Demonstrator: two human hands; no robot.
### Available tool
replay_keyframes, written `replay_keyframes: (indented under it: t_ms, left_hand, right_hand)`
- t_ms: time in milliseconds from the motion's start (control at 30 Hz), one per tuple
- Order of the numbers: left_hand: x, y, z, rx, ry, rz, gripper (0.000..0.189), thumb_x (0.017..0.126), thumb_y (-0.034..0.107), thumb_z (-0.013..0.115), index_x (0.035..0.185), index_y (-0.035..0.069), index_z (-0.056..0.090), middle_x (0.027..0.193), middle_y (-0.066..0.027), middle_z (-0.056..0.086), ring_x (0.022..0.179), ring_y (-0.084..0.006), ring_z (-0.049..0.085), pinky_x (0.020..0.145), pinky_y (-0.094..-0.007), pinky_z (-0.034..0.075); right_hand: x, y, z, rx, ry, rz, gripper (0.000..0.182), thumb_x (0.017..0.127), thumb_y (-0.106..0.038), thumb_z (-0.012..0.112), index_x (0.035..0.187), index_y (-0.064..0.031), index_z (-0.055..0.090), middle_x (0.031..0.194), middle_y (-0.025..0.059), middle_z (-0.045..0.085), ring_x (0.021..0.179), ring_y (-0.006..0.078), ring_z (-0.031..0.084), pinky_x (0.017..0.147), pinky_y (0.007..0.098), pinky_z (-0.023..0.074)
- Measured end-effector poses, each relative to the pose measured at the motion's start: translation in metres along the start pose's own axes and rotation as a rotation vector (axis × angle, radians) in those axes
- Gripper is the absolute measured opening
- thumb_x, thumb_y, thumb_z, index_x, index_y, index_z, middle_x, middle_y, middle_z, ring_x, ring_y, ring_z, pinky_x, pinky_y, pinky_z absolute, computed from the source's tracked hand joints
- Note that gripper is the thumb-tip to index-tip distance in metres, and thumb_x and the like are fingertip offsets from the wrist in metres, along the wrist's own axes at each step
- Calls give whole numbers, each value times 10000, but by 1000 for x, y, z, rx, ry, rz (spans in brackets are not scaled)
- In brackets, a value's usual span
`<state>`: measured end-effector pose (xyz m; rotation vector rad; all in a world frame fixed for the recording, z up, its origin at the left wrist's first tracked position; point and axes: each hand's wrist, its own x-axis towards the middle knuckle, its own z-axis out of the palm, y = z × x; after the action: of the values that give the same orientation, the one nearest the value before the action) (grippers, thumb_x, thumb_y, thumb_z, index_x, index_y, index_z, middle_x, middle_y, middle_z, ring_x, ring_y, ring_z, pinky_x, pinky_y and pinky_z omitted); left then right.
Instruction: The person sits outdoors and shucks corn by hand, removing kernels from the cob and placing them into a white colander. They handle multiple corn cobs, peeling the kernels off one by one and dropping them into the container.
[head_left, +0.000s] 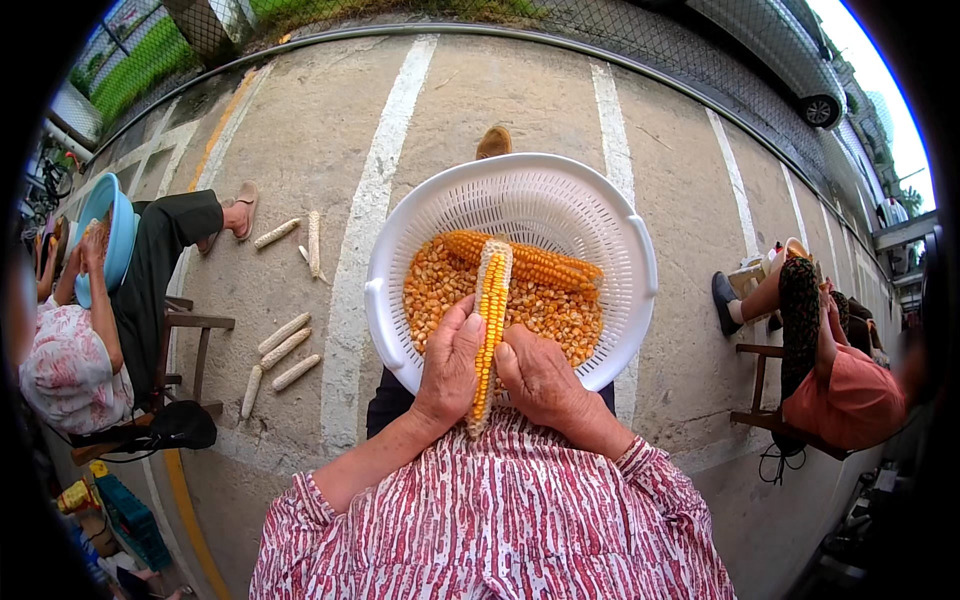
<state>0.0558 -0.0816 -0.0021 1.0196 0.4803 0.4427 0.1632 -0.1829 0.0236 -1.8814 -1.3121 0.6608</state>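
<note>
A white plastic colander (517, 169) rests on the person's lap, holding loose corn kernels (555, 319) and dried orange ears of corn (536, 262) along the far side of the pile. In front of these, a partly shelled ear of corn (492, 300) points away from the body. My left hand (450, 364) grips it from the left, thumb along its side. My right hand (544, 375) is curled against its right side, thumb by the kernels; what lies inside the curled fingers is hidden. Bare cob shows along the ear's edges and at both ends.
Several bare corncobs (283, 349) lie on the concrete to the left. A seated person with a blue basin (118, 240) is at the far left, on a wooden chair (199, 321). Another person in an orange top (847, 397) sits at the right. A chain-link fence stands beyond.
</note>
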Motion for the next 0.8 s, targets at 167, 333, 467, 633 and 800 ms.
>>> replay_keyframes:
  t_ms: [167,333,467,633,800]
  left_hand:
    - [-1,0,0,25,-3,10,411,1032,255,366,1320,-35,401,1101,-40,552,975,-68,516,857,-211,435]
    - [-1,1,0,54,0,8,409,1031,253,365,1319,-35,400,1091,-35,548,967,-64,510,850,-206,431]
    - [-2,2,3,49,6,12,413,1031,259,364,1318,-36,399,1083,-38,549,962,-67,511,844,-207,433]
    - [-3,5,3,-27,19,-10,433,1030,268,358,1334,-39,384,1074,-53,555,944,-83,527,830,-218,445]
    - [-6,9,3,-56,7,-5,433,1031,256,354,1338,-48,381,1047,-57,559,909,-86,535,803,-218,455]
  right_hand:
    - [0,-2,0,13,-5,20,191,936,-175,452,862,0,465,733,237,508,695,437,540,642,513,427]
    - [-2,-3,0,9,-14,61,193,938,-179,452,869,0,475,749,240,523,711,440,548,650,512,432]
    - [-2,-4,0,10,-4,51,195,937,-181,457,862,-2,478,762,245,530,727,447,549,653,511,436]
    - [-4,1,2,317,3,159,309,972,-276,457,900,15,532,740,185,546,666,332,564,631,422,462]
    - [-2,6,-5,529,-69,364,412,978,-385,472,917,16,548,759,88,551,707,167,548,671,310,461]
